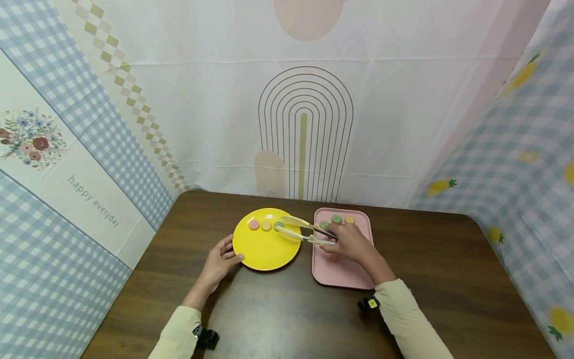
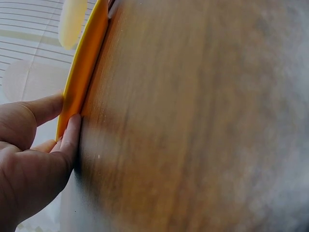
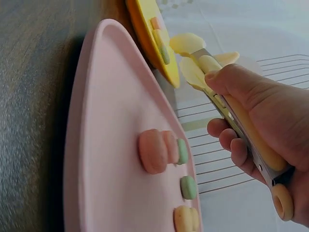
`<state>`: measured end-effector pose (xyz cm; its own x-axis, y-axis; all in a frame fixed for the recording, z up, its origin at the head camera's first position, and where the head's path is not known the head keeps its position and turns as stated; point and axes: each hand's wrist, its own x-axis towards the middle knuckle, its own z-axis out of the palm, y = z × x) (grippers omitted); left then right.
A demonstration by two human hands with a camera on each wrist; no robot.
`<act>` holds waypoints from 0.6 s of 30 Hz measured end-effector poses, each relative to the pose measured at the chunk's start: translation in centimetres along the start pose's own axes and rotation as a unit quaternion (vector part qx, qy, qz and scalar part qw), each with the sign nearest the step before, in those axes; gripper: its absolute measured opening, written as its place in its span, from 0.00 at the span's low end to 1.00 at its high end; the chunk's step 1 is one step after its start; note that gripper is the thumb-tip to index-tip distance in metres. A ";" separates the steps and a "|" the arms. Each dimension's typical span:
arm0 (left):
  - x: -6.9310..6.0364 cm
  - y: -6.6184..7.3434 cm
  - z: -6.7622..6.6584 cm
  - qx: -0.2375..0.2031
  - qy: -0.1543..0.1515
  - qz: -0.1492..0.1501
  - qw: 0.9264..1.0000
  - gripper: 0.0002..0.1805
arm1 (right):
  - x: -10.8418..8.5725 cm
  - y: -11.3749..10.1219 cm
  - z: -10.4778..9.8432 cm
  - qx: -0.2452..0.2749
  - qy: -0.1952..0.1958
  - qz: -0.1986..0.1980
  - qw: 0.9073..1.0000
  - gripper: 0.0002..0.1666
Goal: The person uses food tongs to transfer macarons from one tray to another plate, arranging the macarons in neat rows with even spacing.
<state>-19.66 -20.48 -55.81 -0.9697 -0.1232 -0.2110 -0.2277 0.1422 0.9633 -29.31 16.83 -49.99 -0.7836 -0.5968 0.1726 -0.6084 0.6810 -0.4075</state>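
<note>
My left hand (image 1: 219, 262) holds the left rim of a round yellow plate (image 1: 264, 254), its thumb and fingers on either side of the edge in the left wrist view. On the plate a pink macaron (image 1: 254, 225), a yellow macaron (image 1: 266, 226) and a green macaron (image 1: 279, 226) lie in a row. My right hand (image 1: 352, 244) grips tongs (image 3: 248, 135) with cream-coloured tips. The tips stand apart over the plate, close to the green macaron, with no macaron held between them in the right wrist view.
Under my right hand lies a pink rectangular tray (image 1: 341, 274), right of the plate. Pink macarons (image 3: 152, 151), green macarons (image 3: 188, 187) and yellow macarons (image 3: 182, 219) sit on it. A brown wooden table (image 1: 264, 309) carries everything; printed cloth (image 1: 385, 109) hangs behind.
</note>
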 end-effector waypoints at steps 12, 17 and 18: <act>0.3 0.0 0.7 0.000 0.013 0.001 1.000 0.41 | -2.9 1.0 -3.7 -0.014 0.051 -0.016 0.998 0.20; 0.4 0.0 0.7 0.005 0.015 -0.001 1.000 0.42 | -5.6 1.6 -5.2 -0.031 0.056 0.012 0.998 0.21; 0.4 0.0 0.6 0.005 0.015 0.000 1.000 0.42 | -6.2 1.8 -5.4 -0.033 0.057 0.018 0.998 0.21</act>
<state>-20.10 -19.89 -55.97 -0.9667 -0.1520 -0.2059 -0.2287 0.1524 0.9615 -26.23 23.99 -46.96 -0.8119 -0.5218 0.2617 -0.5837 0.7298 -0.3559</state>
